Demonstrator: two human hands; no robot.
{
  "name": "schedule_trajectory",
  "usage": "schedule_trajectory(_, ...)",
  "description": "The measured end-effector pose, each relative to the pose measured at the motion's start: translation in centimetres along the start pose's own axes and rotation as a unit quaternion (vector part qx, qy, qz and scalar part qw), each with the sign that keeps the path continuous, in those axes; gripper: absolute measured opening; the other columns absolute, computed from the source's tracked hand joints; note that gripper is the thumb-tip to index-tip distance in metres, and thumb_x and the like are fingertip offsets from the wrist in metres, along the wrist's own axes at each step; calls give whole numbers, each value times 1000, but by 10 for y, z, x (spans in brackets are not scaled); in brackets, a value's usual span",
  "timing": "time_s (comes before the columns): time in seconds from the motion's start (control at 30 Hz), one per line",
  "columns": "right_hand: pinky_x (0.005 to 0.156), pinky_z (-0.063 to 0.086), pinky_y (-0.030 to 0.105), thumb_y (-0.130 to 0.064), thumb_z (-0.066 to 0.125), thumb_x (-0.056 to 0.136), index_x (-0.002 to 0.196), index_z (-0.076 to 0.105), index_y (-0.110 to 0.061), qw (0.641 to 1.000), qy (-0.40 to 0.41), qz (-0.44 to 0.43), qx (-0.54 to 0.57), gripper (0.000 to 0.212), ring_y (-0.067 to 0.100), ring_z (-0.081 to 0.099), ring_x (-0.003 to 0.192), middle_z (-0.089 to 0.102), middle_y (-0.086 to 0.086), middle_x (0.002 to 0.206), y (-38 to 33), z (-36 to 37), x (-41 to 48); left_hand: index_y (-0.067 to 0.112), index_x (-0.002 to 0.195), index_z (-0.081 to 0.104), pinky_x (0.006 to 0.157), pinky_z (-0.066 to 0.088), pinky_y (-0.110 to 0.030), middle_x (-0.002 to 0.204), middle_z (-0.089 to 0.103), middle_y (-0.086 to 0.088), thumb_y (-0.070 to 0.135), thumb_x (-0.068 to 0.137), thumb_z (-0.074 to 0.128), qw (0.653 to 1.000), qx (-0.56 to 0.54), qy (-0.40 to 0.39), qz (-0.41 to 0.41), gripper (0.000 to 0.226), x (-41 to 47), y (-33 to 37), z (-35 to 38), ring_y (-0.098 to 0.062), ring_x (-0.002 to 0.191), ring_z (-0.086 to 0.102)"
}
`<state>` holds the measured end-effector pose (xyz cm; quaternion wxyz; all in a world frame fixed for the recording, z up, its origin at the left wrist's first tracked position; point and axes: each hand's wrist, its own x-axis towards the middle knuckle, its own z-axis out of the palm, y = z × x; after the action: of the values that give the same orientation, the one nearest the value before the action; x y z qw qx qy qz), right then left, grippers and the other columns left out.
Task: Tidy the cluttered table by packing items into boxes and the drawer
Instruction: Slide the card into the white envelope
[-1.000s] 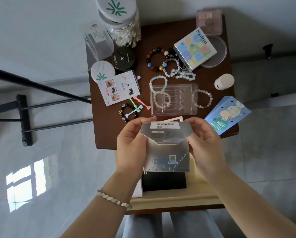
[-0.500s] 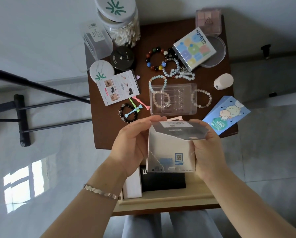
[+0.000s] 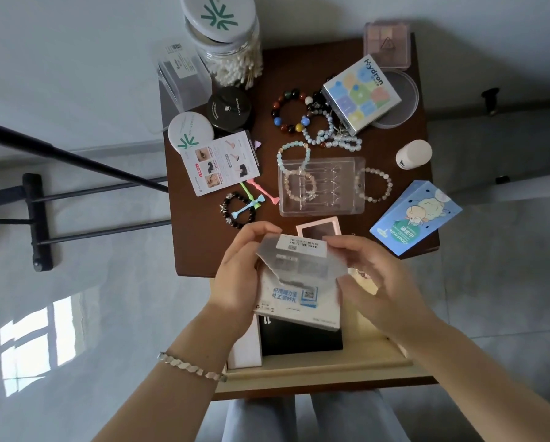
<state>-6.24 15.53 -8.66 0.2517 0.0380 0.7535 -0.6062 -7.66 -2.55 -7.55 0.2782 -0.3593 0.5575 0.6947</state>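
both hands on the small white carton (image 3: 299,291), held in the air over the open drawer (image 3: 315,368), just off the near edge of the worktop (image 3: 267,74). left hand (image 3: 240,275) grips the carton's left side, thumb over the top. right hand (image 3: 375,282) has fingers curled at the flap (image 3: 299,258), which stands half open; can't tell if it's pinching it or just pressing. main risk: flap isn't tucked, so if the carton goes into the drawer like this it can pop open or crease against the black box (image 3: 299,339) already in there. pushing the flap in crooked could crush the thin card. second risk: the pink frame (image 3: 319,229) sits right behind the knuckles at the worktop edge; a careless sweep could knock it, or the clear blister tray (image 3: 321,189) beyond. the bead bracelets (image 3: 291,113) are all loose and would roll off easily.
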Motion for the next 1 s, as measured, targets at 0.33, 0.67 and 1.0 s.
schedule_trajectory(0.33, 97, 34, 10, -41, 57, 75, 104, 64, -18, 956, -12, -144, -254, 37, 4, 41, 120, 51, -16, 121, -1, 0, 6, 21, 83, 55, 65, 52, -37, 87, 68, -10, 11, 92, 53, 997, 27, 68, -28, 14, -1, -1, 7, -25, 78, 67)
schedule_trajectory(0.67, 70, 46, 10, -42, 59, 84, 79, 60, -37, 982, -88, -55, -156, 7, -5, 46, 105, 56, -22, 95, -19, 10, 5, 25, 88, 50, 65, 58, -35, 88, 66, -1, 17, 93, 51, 985, 104, 130, -56, 9, 9, 17, 3, -18, 74, 69)
schedule_trajectory(1.0, 67, 45, 7, -22, 52, 90, 78, 54, -36, 990, -102, 15, -92, 18, -8, 48, 97, 53, -18, 91, -19, 11, 7, 25, 91, 52, 69, 58, -39, 88, 65, 2, 18, 93, 53, 981, 131, 137, -31, 7, 10, 23, 10, -18, 78, 68)
